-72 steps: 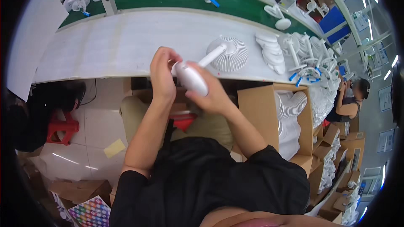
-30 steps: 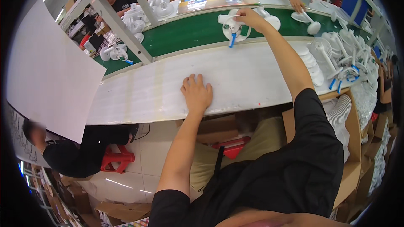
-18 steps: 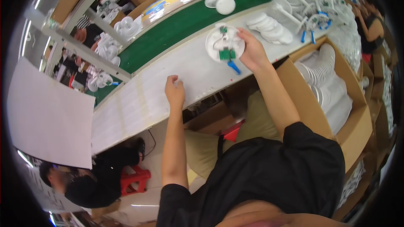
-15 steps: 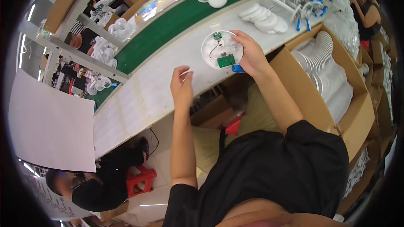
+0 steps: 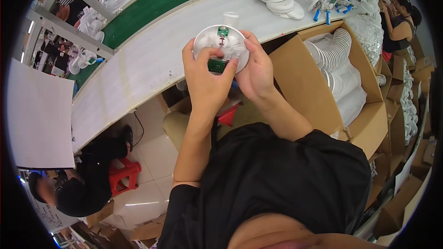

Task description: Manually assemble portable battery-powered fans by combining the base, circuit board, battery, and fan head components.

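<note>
My right hand [image 5: 257,70] grips the right side of a round white fan base [image 5: 201,42], its open inside facing up. My left hand [image 5: 206,77] reaches over the base from the lower left, thumb and fingers closed on a green circuit board [image 5: 217,66] at its near side. A smaller green board [image 5: 223,31] sits at the far rim, with thin wires beside it. Beyond the base shows a short white cylinder [image 5: 231,17]; whether it joins the base I cannot tell. Only a trace of blue shows under the base between my hands.
White discs [image 5: 281,4] lie stacked on the white bench [image 5: 138,69], beside fan parts with blue cylinders [image 5: 334,2]. A green belt [image 5: 152,16] runs behind. At right stands a cardboard box [image 5: 304,78] of white ribbed parts. One person sits lower left near a red stool [image 5: 123,175]; another is far right.
My left hand has come up from beside the base and closed on the larger circuit board. The base has shifted toward the left, and the blue cylinder at its edge is now mostly hidden.
</note>
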`<move>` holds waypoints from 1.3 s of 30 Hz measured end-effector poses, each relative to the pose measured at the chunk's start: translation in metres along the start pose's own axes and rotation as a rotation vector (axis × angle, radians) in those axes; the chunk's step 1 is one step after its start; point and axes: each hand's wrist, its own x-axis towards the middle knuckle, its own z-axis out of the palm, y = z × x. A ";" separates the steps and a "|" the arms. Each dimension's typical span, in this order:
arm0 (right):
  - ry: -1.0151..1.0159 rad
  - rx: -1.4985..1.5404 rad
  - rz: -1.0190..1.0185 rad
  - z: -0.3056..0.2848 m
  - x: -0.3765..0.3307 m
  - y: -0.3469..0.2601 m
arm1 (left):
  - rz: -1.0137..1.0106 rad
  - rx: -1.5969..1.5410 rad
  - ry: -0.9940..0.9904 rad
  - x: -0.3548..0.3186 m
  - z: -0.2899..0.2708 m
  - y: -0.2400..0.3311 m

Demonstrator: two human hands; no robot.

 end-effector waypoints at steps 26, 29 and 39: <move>-0.685 -1.693 -0.530 0.032 0.050 -0.064 | -0.255 -0.898 0.117 0.003 0.017 -0.003; -0.640 -1.722 -0.501 0.035 0.052 -0.061 | -0.251 -0.934 0.116 0.004 0.015 -0.006; -0.656 -1.598 -0.471 0.035 0.072 -0.072 | -0.125 -0.561 -0.130 0.014 -0.011 -0.017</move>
